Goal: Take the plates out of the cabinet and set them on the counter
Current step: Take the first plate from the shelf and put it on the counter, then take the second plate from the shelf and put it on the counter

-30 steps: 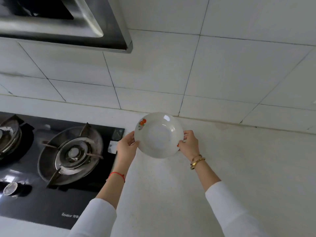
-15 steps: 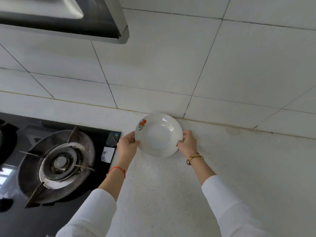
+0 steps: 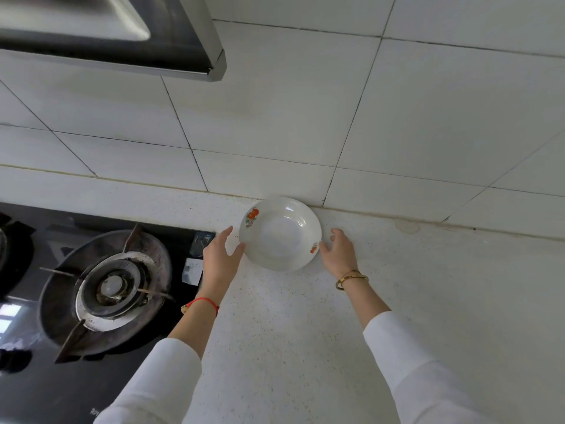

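Note:
A white deep plate (image 3: 279, 235) with small orange fruit prints on its rim lies flat on the speckled white counter (image 3: 305, 332), close to the tiled back wall. My left hand (image 3: 220, 255) is beside the plate's left edge, fingers spread and relaxed, the thumb tip just at the rim. My right hand (image 3: 337, 250) is beside the right edge, fingers loosely open, at most brushing the rim. Neither hand grips the plate. No cabinet shows in this view.
A black glass gas hob (image 3: 101, 280) with a round burner lies to the left of the plate. A steel range hood (image 3: 116, 35) hangs above it at the upper left. White wall tiles (image 3: 305, 117) rise right behind the plate.
Both hands held the plate by its rim and lowered it toward the back wall. Now it rests on the counter and both hands have let go, fingers spread.

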Action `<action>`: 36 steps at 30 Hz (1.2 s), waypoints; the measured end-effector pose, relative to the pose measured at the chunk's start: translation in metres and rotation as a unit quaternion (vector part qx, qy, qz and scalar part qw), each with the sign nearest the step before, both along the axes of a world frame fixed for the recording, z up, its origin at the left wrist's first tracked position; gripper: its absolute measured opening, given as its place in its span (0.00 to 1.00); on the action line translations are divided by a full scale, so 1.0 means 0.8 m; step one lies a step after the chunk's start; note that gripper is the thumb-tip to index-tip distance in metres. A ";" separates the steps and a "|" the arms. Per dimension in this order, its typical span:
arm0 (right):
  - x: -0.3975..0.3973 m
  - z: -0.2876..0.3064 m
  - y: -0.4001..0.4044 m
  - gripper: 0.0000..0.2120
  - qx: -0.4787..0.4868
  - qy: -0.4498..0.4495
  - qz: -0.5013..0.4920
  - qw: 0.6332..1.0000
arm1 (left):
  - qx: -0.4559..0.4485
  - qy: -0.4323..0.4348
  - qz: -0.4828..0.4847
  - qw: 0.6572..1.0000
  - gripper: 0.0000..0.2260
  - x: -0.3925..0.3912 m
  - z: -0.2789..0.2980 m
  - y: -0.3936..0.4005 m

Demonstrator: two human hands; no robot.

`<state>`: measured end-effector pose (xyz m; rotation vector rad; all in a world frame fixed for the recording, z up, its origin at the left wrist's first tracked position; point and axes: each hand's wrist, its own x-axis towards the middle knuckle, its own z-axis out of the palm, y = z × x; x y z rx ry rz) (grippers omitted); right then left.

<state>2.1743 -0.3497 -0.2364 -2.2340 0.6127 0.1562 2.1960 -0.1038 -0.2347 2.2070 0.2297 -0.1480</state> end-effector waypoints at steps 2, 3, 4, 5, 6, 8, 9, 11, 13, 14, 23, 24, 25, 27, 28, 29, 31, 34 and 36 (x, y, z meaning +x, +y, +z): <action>-0.018 0.013 -0.005 0.24 -0.033 -0.004 0.031 0.999 | 0.021 -0.023 -0.022 0.999 0.24 -0.012 0.013 0.006; -0.027 0.021 -0.007 0.24 -0.047 -0.010 0.041 0.998 | 0.029 -0.032 -0.033 0.998 0.23 -0.019 0.020 0.009; -0.038 0.029 -0.009 0.24 -0.059 -0.019 0.047 0.997 | 0.036 -0.038 -0.045 0.998 0.23 -0.027 0.027 0.012; -0.048 0.037 -0.010 0.25 -0.070 -0.028 0.052 0.996 | 0.043 -0.042 -0.057 0.997 0.23 -0.035 0.035 0.014; -0.059 0.045 -0.010 0.25 -0.079 -0.037 0.056 0.995 | 0.050 -0.046 -0.067 0.995 0.23 -0.044 0.042 0.016; -0.081 0.061 -0.010 0.24 -0.102 -0.054 0.066 0.991 | 0.065 -0.060 -0.084 0.993 0.22 -0.062 0.055 0.019; -0.094 0.069 -0.009 0.24 -0.114 -0.061 0.069 0.989 | 0.070 -0.069 -0.092 0.991 0.22 -0.073 0.062 0.020; -0.122 0.083 -0.009 0.24 -0.132 -0.079 0.074 0.985 | 0.081 -0.086 -0.105 0.987 0.22 -0.096 0.074 0.020; -0.150 0.096 -0.009 0.24 -0.137 -0.094 0.074 0.983 | 0.090 -0.100 -0.113 0.984 0.22 -0.121 0.086 0.020; -0.164 0.101 -0.009 0.24 -0.138 -0.102 0.073 0.983 | 0.092 -0.106 -0.117 0.983 0.22 -0.134 0.092 0.020; -0.298 0.137 -0.023 0.24 -0.131 -0.151 0.061 0.978 | 0.092 -0.150 -0.139 0.975 0.21 -0.263 0.139 0.011; -0.315 0.140 -0.026 0.23 -0.131 -0.157 0.060 0.977 | 0.093 -0.156 -0.139 0.973 0.20 -0.278 0.144 0.009; -0.332 0.142 -0.028 0.23 -0.129 -0.163 0.060 0.976 | 0.093 -0.163 -0.138 0.973 0.20 -0.295 0.148 0.005; -0.367 0.147 -0.035 0.23 -0.123 -0.175 0.061 0.975 | 0.094 -0.175 -0.134 0.971 0.19 -0.329 0.156 -0.003; -0.385 0.149 -0.039 0.23 -0.118 -0.178 0.061 0.975 | 0.094 -0.179 -0.133 0.970 0.19 -0.348 0.159 -0.007; -0.404 0.151 -0.043 0.23 -0.111 -0.179 0.061 0.976 | 0.094 -0.183 -0.132 0.970 0.18 -0.367 0.161 -0.012; -0.443 0.155 -0.053 0.23 -0.101 -0.181 0.062 0.976 | 0.096 -0.194 -0.128 0.968 0.18 -0.406 0.165 -0.023; -0.500 0.160 -0.066 0.23 -0.096 -0.185 0.072 0.975 | 0.108 -0.211 -0.118 0.964 0.18 -0.465 0.169 -0.036; -0.535 0.162 -0.075 0.23 -0.090 -0.180 0.083 0.976 | 0.106 -0.219 -0.109 0.964 0.17 -0.503 0.170 -0.042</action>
